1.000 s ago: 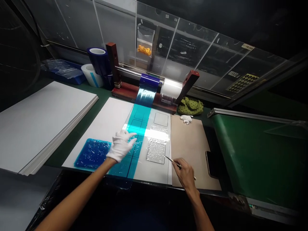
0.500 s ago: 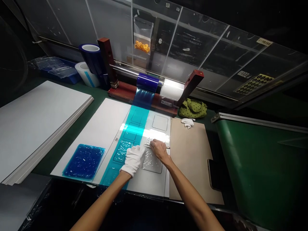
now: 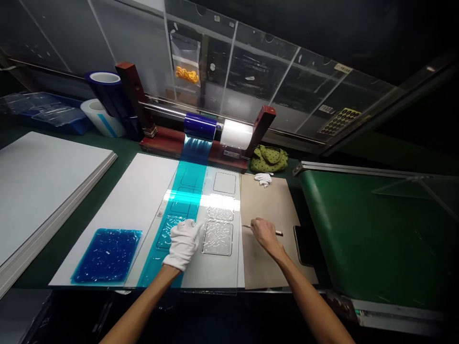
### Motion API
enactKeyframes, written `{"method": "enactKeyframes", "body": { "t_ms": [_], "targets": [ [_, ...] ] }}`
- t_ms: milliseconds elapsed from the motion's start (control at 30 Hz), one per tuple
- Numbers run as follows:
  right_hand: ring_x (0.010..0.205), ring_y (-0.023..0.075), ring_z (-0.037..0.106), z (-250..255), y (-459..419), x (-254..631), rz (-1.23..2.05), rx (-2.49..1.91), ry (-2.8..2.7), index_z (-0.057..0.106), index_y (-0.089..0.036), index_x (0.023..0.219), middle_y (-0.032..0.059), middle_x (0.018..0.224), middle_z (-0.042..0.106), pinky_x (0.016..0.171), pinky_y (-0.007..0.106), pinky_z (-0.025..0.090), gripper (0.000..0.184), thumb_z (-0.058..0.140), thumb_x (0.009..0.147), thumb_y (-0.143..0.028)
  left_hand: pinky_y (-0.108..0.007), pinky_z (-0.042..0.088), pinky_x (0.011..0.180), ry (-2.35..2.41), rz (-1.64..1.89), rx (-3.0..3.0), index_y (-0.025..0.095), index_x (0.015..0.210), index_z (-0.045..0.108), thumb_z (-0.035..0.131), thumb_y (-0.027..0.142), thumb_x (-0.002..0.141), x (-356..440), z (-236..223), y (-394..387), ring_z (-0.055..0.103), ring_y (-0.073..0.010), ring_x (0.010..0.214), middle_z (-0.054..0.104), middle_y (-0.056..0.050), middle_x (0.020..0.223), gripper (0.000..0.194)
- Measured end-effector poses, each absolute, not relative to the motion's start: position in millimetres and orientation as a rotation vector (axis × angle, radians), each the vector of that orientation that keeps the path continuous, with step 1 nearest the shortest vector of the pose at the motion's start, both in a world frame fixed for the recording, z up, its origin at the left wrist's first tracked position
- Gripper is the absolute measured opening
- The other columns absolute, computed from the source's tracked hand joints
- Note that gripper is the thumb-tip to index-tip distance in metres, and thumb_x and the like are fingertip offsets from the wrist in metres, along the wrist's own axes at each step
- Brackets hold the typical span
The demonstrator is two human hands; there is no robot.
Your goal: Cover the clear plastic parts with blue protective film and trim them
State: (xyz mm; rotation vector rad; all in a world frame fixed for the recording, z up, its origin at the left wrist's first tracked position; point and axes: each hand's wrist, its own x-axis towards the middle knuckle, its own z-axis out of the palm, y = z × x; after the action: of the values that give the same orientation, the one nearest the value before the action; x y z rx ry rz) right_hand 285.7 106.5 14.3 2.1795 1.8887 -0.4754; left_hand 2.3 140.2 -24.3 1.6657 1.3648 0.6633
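- Right hand has drawn away from the gloved left hand since the earlier frame, off the clear plastic sheet and over the brown paper sheet just right of it; the hands are now well apart.
- Right hand pinches a slim pointed tool between bare fingers, its tip aimed left toward the clear sheet, not touching it.
- Left hand, in a white cotton glove, lies open on the teal film strip, which runs down the clear sheet, with its fingertips at the strip's right edge. It clamps nothing.
- Right of that strip on the clear sheet lie two wrinkled clear film panels, with a smooth outlined panel above them.
- Left of the clear sheet, a wrinkled blue film square lies on a white board; beyond that board stands a stack of white boards.
- Above the clear sheet, a blue film roll and a white film roll sit on a red-brown wooden stand.
- Right of the clear sheet are a white glove, a green dotted bag, a phone and a green conveyor belt.
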Motion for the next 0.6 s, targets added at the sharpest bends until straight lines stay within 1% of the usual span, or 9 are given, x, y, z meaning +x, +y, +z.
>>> {"method": "enactKeyframes", "body": {
  "t_ms": [67,133,367,500,600],
  "targets": [
    [0.078,0.0195,0.062,16,85,290,-0.574,2.242,1.852,0.067,-0.017,0.086,0.0094,0.084,0.069,0.06,0.024,0.031,0.02,0.048,0.086,-0.022,-0.041,0.041,0.073,1.469,0.605,1.858,0.022,0.093,0.066,0.041,0.056,0.081,3,-20,130,0.053,-0.0282,0.083,0.058,-0.015,0.091,0.044],
    [0.08,0.0193,0.063,12,64,288,-0.686,2.291,1.831,0.068,-0.019,0.086,0.0074,0.084,0.07,0.061,0.023,0.033,0.019,0.051,0.085,-0.027,-0.044,0.038,0.077,1.522,0.527,2.017,0.023,0.095,0.066,0.044,0.053,0.081,5,-19,116,0.051,-0.0302,0.088,0.057,-0.016,0.096,0.04],
    [0.078,0.0199,0.062,-21,28,264,-1.068,2.46,1.785,0.069,-0.017,0.079,0.0076,0.081,0.07,0.065,0.024,0.035,0.017,0.056,0.079,-0.029,-0.049,0.034,0.08,1.5,0.275,2.284,0.022,0.103,0.063,0.05,0.045,0.079,15,-39,78,0.049,-0.0322,0.091,0.057,-0.014,0.098,0.035],
    [0.072,0.0168,0.061,-33,23,258,-1.393,2.515,1.779,0.068,-0.016,0.074,0.0053,0.075,0.069,0.063,0.023,0.038,0.018,0.059,0.076,-0.032,-0.052,0.031,0.086,1.444,0.245,2.243,0.019,0.109,0.062,0.051,0.043,0.079,22,-48,71,0.049,-0.0339,0.096,0.056,-0.017,0.103,0.04],
    [0.058,0.0132,0.056,-38,19,258,-1.696,2.508,1.721,0.066,-0.015,0.071,0.0027,0.064,0.064,0.054,0.021,0.039,0.027,0.057,0.076,-0.039,-0.051,0.032,0.087,1.408,0.278,2.114,0.018,0.111,0.062,0.047,0.046,0.081,24,-48,76,0.051,-0.0316,0.096,0.057,-0.017,0.102,0.043]
  ]
}}
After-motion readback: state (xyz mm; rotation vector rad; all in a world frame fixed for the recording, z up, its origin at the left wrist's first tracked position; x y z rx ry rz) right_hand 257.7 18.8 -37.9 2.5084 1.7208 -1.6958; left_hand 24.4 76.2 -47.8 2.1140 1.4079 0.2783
